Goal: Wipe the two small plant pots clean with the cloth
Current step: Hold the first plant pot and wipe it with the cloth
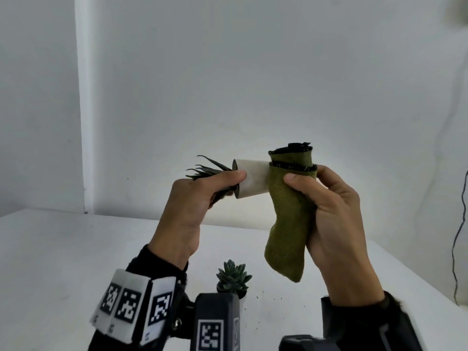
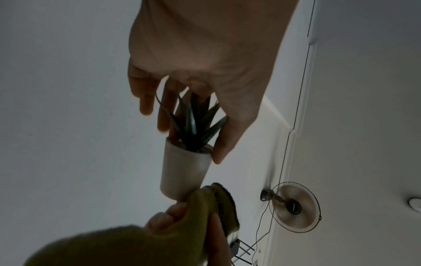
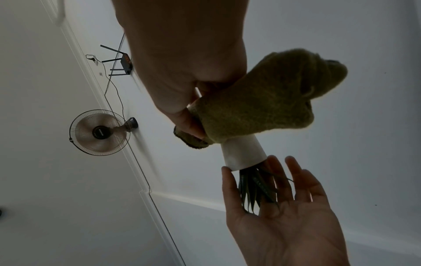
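Note:
A small white pot (image 1: pixel 253 179) with a spiky dark green plant (image 1: pixel 210 169) lies sideways in the air, leaves pointing left. My left hand (image 1: pixel 228 181) pinches it at the rim, thumb on the near side and fingers behind the leaves (image 2: pixel 193 122). An olive green cloth (image 1: pixel 288 216) is wrapped round the pot's base, and my right hand (image 1: pixel 301 181) grips the cloth there, thumb in front. The cloth's loose end hangs down. The second pot, with a rosette succulent (image 1: pixel 233 277), stands on the white table (image 1: pixel 63 249) below; its body is mostly hidden behind my wrist camera.
Dark soil crumbs (image 1: pixel 266 297) lie on the table right of the succulent. A black cable (image 1: pixel 455 249) hangs past the table's right edge. A fan (image 3: pixel 100 132) and a small router (image 3: pixel 125 63) are mounted on the wall behind.

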### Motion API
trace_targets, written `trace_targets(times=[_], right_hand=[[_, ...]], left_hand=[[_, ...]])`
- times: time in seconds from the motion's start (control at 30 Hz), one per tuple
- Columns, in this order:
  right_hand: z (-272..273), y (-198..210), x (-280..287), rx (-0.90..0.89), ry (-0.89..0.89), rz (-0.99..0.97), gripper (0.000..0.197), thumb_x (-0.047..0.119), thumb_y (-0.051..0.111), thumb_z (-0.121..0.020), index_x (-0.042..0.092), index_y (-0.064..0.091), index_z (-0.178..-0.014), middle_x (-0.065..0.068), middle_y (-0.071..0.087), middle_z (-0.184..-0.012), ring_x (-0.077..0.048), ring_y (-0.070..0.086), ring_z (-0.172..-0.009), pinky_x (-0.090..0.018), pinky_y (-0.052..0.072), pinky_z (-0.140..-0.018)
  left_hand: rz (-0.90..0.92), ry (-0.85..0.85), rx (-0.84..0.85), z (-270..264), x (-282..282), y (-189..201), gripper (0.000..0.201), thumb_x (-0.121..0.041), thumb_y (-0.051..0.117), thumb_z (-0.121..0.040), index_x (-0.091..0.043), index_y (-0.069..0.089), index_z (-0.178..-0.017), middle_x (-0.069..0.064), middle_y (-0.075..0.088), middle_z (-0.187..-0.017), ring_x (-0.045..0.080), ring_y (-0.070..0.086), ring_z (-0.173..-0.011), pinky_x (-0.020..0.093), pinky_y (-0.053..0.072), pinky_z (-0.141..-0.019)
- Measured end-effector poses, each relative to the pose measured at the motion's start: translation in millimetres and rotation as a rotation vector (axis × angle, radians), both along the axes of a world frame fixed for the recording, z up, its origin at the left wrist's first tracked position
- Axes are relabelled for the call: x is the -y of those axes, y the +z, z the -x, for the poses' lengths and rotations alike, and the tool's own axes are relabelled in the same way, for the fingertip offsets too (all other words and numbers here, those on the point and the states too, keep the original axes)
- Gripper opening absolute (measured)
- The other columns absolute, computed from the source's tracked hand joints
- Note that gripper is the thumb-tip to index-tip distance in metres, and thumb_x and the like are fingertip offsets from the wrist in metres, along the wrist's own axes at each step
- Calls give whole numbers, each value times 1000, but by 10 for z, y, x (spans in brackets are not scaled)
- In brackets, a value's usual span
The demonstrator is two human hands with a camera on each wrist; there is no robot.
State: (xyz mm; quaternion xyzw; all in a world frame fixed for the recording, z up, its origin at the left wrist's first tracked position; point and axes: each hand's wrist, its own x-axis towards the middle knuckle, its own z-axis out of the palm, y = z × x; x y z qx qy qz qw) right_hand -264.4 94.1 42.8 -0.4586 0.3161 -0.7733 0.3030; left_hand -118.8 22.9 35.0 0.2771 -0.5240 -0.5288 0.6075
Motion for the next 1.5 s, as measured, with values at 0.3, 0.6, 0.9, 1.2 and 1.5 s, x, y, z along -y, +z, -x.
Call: trace_targets(times=[0.3, 0.6, 0.9, 1.2, 1.5], right_hand=[[9, 18, -56, -155, -92, 18, 12, 1, 68, -78, 13, 66, -78, -3, 65, -61, -18, 58, -56, -28, 47, -50], [-5, -24, -3, -139, -225, 66, 14, 1, 69, -78, 15, 66, -79, -2, 68, -66, -19, 61, -61, -33, 49, -58], [-162, -215, 175, -628, -806, 196, 26, 1, 72, -67, 17, 69, -86, 1, 64, -73, -13, 55, -66, -14, 42, -57], [-334, -268, 190, -569, -780, 242, 20, 5, 71, -64, 13, 71, -82, 3, 65, -68, -12, 56, -61, -13, 43, -54], [-96, -94, 81, -72, -394, 116, 17, -1, 77, -70, 14, 69, -72, -1, 69, -65, -17, 62, -61, -29, 53, -60]], left_hand=[[-20, -44, 71, -58, -32, -1, 40, -36, 83, -46, -19, 74, -81, 0, 76, -87, 21, 73, -85, 35, 41, -83], [0, 30, -205, -31, 2, 12, 38, -10, 83, -41, -8, 66, -74, 8, 68, -72, 25, 65, -68, 37, 60, -74], [-129, -88, -207, 59, -42, -1, 33, -9, 80, -64, 0, 68, -93, 9, 70, -70, 22, 68, -61, 35, 60, -58], [-96, -39, -190, 153, -13, -57, 21, -5, 75, -71, -1, 63, -88, 14, 68, -69, 25, 68, -60, 34, 57, -55], [-198, -172, -242, 213, -38, -71, 36, -14, 81, -62, -2, 70, -94, 8, 70, -69, 25, 68, -63, 36, 57, -54]])
